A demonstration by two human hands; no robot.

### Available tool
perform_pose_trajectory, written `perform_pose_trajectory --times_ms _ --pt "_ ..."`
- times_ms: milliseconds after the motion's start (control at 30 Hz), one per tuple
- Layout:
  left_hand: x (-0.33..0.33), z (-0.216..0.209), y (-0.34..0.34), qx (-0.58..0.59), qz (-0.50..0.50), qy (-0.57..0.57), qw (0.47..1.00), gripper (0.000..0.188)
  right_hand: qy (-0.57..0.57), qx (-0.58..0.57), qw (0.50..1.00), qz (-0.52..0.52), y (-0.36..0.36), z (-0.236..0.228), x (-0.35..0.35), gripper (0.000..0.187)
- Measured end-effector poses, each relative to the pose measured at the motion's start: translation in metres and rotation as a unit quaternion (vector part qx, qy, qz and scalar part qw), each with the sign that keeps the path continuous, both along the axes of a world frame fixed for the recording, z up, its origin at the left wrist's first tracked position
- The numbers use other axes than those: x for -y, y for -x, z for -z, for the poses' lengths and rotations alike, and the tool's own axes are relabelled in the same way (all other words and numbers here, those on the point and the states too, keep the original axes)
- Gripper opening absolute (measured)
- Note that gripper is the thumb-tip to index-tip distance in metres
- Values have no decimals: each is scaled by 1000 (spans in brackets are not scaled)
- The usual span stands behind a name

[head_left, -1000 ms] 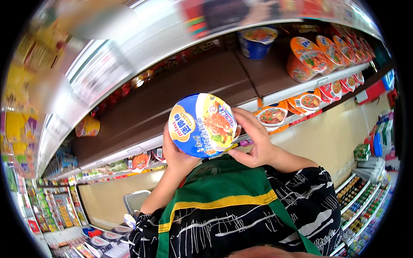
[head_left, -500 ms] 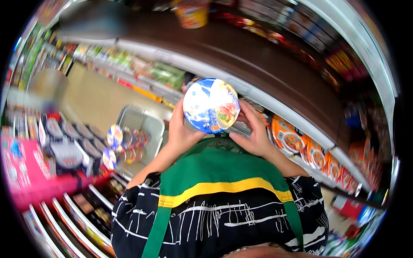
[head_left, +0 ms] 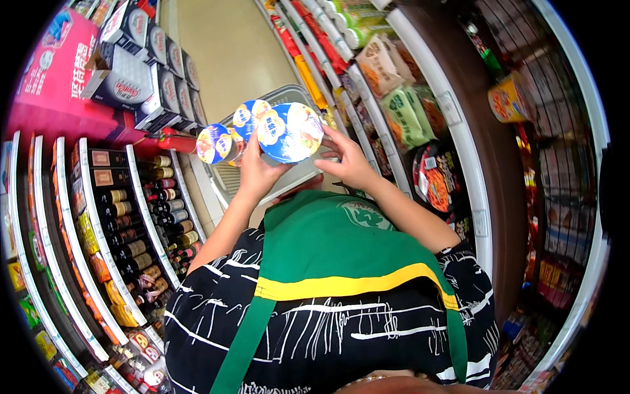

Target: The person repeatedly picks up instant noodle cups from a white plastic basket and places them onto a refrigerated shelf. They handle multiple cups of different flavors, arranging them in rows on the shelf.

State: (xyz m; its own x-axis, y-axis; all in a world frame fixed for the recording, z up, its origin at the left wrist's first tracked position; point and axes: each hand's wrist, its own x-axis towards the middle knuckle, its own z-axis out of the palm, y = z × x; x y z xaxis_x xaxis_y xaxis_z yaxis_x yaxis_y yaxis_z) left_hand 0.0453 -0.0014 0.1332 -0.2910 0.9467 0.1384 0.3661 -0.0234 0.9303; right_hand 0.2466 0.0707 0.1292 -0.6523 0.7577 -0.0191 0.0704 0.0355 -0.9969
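Both hands hold one instant noodle cup [head_left: 289,133], its round blue and white lid facing up. My left hand [head_left: 259,169] grips its left side, the fingers partly hidden behind it. Curved along its right side, my right hand [head_left: 348,159] has its fingertips at the cup's edge and its thumb lower down. Just beyond my left hand, two stacks of similar noodle cups, a near-left stack [head_left: 215,144] and a farther stack [head_left: 249,113], stand in a grey plastic basket [head_left: 226,197]. The held cup overlaps the farther stack in view.
Dark drink cartons [head_left: 157,98] are piled beside a pink display [head_left: 49,85] on the left. Shelves of bottles [head_left: 128,249] stand at lower left. To the right run shelves with green packets [head_left: 407,117], and a yellow noodle tub [head_left: 510,100] sits on a brown shelf [head_left: 489,197].
My view and body have turned left, away from the right-hand shelf. The held cup has come over beside the stacks at the basket, still between both hands.
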Motion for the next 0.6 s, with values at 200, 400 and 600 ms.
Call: perform_pose_trajectory --times_ms 200,400,600 --pt "-16 19 41 27 -73 33 996 78 7 -7 999 -51 69 21 -42 77" --pt "-24 43 62 -27 -125 39 991 71 26 11 997 -69 98 32 -58 77" --pt "-25 44 62 -6 -101 40 994 82 28 42 997 -57 98 38 -58 81"
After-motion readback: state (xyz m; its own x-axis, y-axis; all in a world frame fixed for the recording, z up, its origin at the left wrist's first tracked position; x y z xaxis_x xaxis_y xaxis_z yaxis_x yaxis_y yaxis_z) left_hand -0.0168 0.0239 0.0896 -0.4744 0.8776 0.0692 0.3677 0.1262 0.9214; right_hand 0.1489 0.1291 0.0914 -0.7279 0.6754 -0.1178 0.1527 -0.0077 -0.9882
